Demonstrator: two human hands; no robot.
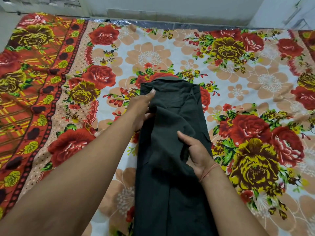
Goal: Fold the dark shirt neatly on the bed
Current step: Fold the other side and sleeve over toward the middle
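Floral bedding (238, 68) lay under the dark shirt (170, 150), already a narrow strip mid-bed. My left hand (141, 106) pinched its left edge; my right hand (196, 150) gripped a middle fold. Next, I judged, came folding it lengthwise.

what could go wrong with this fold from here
1. The dark green cotton shirt is already a long narrow strip, but loose cloth is bunched between the left hand and right hand; folding now may trap creases.
2. The right hand grips a fold mid-strip, so pulling could drag the tucked side open.
3. The floral bedsheet looks rumpled at the left, so the shirt might shift on it.
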